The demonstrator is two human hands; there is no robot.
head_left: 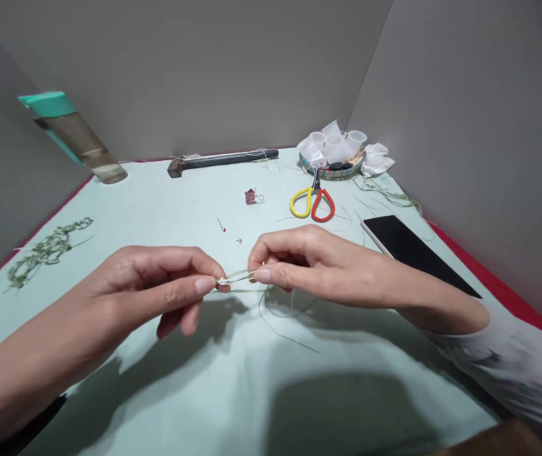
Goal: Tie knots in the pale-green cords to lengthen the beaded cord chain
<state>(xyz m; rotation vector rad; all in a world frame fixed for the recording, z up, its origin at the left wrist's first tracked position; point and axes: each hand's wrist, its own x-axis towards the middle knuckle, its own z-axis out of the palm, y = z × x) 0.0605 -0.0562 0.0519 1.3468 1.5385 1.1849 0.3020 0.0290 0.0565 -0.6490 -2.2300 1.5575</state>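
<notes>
- The left hand (pixel 170 282) has its grip closed, thumb and forefinger pinching a small whitish knotted bit (pixel 222 281) right at the fingertips; part of it shows between them.
- From that bit, thin green cords (pixel 239 274) run across the short gap to the right hand (pixel 299 263).
- The right hand's grip is also closed, its thumb and fingers pinching the cords, so they lie between the two hands, above the surface (pixel 170 215), which has a pale green cover.
- Another strand passes just below them, and a loose end curves down below the right hand.
- Beyond the hands lie a tiny pin with a red end (pixel 223 228), a dark red binder clip (pixel 250 197) and scissors (pixel 316 183) with one yellow and one red handle.
- To the left are a tangled green knotted strand (pixel 49 250) and a bottle (pixel 80 139) with a teal lid.
- At the back, a long dark tool (pixel 227 160) lies near the wall; right of it, a basket (pixel 344 173) holds white cups (pixel 335 148).
- A dark-screened phone (pixel 418 252) lies beside the right forearm.
</notes>
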